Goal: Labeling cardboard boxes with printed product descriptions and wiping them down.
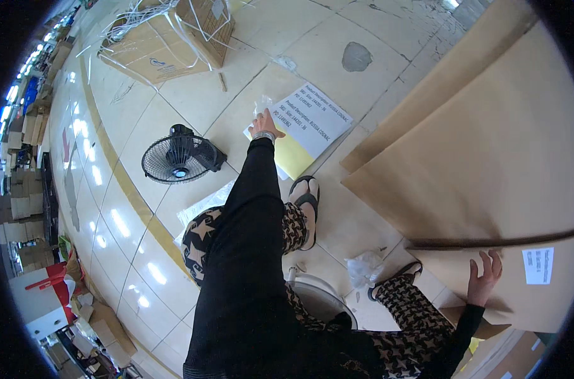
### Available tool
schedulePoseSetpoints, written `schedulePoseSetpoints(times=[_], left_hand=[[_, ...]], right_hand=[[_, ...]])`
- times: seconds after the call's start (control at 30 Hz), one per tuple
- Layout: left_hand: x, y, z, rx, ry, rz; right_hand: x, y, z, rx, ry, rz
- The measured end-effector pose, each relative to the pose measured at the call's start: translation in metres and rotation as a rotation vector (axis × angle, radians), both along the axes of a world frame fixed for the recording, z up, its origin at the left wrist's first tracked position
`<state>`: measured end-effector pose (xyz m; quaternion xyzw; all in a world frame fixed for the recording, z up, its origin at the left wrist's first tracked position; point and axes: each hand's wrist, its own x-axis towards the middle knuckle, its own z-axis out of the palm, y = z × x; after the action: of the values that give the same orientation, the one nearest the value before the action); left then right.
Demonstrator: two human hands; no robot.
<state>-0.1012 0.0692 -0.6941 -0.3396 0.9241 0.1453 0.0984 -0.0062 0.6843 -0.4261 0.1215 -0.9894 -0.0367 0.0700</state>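
Observation:
My left hand point(266, 126), with a band at the wrist, reaches forward and down to the floor. Its fingers are spread at the left edge of printed white label sheets point(312, 120), with a yellow sheet point(294, 151) beside them. Crumpled clear plastic point(263, 102) lies just past the fingertips. On the right, my right hand point(485, 278) has its fingers apart against the side of a big brown cardboard box point(489, 145). A white printed label point(538, 265) is stuck on that side, to the right of the hand.
A black fan point(181, 156) stands on the tiles left of my arm. Farther off is a carton point(164, 50) draped with loose white straps. A crumpled plastic bag point(365, 268) lies between my feet, near a round stool point(318, 294). Stacked cartons point(24, 196) line the far left.

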Motion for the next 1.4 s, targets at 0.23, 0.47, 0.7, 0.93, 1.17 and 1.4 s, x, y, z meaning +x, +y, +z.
schedulePoseSetpoints(times=[0.23, 0.47, 0.7, 0.93, 1.17, 1.4], left_hand=[[0.012, 0.008, -0.033, -0.092, 0.189, 0.0], [-0.015, 0.011, -0.023, 0.081, 0.145, 0.12], [-0.029, 0.07, 0.147, 0.448, 0.725, 0.132], [0.116, 0.207, 0.3, 1.491, 0.968, -0.266], [0.167, 0.232, 0.336, 1.647, 0.507, -0.702], [0.141, 0.21, 0.353, 1.429, 0.288, -0.869]], right_hand=[[-0.009, -0.006, -0.006, -0.037, -0.04, 0.006], [-0.01, -0.034, 0.001, -0.202, -0.088, -0.08], [-0.003, -0.088, 0.012, -0.717, -0.27, 0.051], [0.013, -0.129, 0.03, -1.482, -0.588, -0.146], [0.031, -0.132, 0.059, -2.212, -0.866, 0.126], [0.03, -0.09, 0.073, -2.106, -0.617, 0.297]])
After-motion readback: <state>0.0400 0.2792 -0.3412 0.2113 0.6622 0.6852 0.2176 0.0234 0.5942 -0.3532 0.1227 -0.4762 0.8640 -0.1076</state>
